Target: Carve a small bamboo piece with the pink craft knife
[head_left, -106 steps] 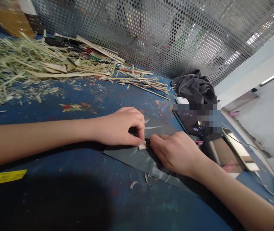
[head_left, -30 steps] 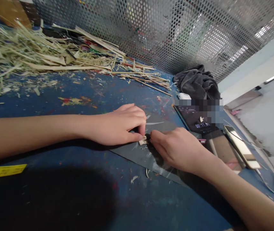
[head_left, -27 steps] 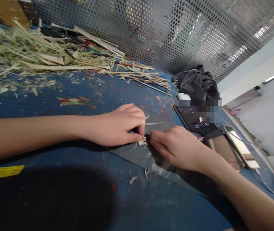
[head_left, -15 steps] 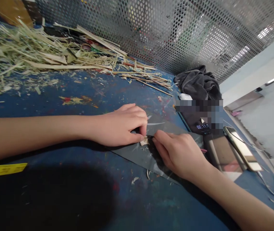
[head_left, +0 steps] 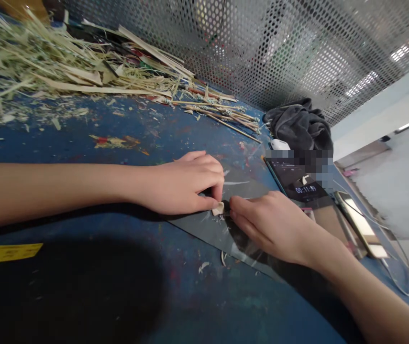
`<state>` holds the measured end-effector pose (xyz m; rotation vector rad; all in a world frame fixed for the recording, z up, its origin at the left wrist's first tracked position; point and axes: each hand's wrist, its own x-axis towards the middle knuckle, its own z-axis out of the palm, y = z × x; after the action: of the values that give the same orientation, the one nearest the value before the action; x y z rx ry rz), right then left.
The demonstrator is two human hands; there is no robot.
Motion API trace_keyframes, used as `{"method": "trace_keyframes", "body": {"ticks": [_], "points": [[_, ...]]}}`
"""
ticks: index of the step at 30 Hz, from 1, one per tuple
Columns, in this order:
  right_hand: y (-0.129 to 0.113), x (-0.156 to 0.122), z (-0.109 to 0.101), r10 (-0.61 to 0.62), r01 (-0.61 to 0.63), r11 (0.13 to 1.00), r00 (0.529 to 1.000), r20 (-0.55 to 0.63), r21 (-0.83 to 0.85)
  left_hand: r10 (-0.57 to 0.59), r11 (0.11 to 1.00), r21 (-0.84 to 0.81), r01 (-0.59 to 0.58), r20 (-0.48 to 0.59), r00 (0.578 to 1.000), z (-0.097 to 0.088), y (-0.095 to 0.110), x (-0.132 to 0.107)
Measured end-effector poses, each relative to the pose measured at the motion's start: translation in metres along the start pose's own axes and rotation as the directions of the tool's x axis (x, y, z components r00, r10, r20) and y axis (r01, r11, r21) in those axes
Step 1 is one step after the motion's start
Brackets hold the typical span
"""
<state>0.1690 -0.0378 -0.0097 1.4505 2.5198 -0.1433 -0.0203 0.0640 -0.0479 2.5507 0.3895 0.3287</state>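
My left hand [head_left: 184, 186] rests on the blue table [head_left: 118, 143] with its fingers curled, pinching a small pale piece [head_left: 218, 208] against a dark grey sheet [head_left: 218, 234]. Facing it, my right hand [head_left: 274, 225] lies on the same sheet with fingers closed and fingertips touching the pale piece from the right. What the right fingers hold, if anything, is hidden.
A heap of bamboo strips and shavings [head_left: 46, 71] fills the far left. Thin sticks [head_left: 226, 117] lie near a perforated metal wall [head_left: 261, 43]. A dark cloth [head_left: 301, 126], a phone showing a timer [head_left: 299, 184], a second phone [head_left: 360, 229] and a cable sit right. A yellow ruler [head_left: 5, 252] lies near left.
Both hands stay pinched at the small pale piece with only slight finger shifts. The camera has tilted a little; the phone timer has counted up.
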Motion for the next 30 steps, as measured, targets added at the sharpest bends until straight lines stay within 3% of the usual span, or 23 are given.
{"method": "trace_keyframes", "body": {"ticks": [2,5,10,14,20,24,30], "points": [[0.005,-0.002,0.004,-0.034,0.037,0.997,0.999,-0.037,0.067,0.000,1.000,0.007,0.000,0.012,1.000,0.000,0.000,-0.001],[0.007,-0.005,0.016,-0.022,0.051,0.987,0.982,-0.188,0.153,0.018,1.000,0.008,-0.017,-0.006,1.000,0.000,0.001,-0.001],[-0.003,-0.003,0.030,0.028,-0.033,0.999,0.916,-0.401,-0.007,0.003,0.999,0.050,-0.003,-0.002,1.000,-0.003,0.008,-0.002],[-0.011,-0.002,0.030,0.029,-0.096,0.986,0.901,-0.433,-0.134,0.008,0.998,0.070,-0.006,-0.016,1.000,-0.003,0.010,-0.004],[-0.008,-0.001,0.033,0.025,-0.098,0.987,0.881,-0.472,-0.129,0.043,0.993,0.114,-0.033,-0.088,0.995,-0.001,0.010,-0.004],[-0.005,-0.002,0.034,0.084,-0.094,0.996,0.853,-0.514,0.008,0.016,0.990,0.142,-0.004,-0.086,0.996,-0.004,0.014,-0.004],[-0.003,-0.004,0.033,0.100,0.033,0.974,0.823,-0.560,0.224,-0.013,0.998,0.060,0.020,-0.120,0.993,-0.006,0.013,-0.006]]}}
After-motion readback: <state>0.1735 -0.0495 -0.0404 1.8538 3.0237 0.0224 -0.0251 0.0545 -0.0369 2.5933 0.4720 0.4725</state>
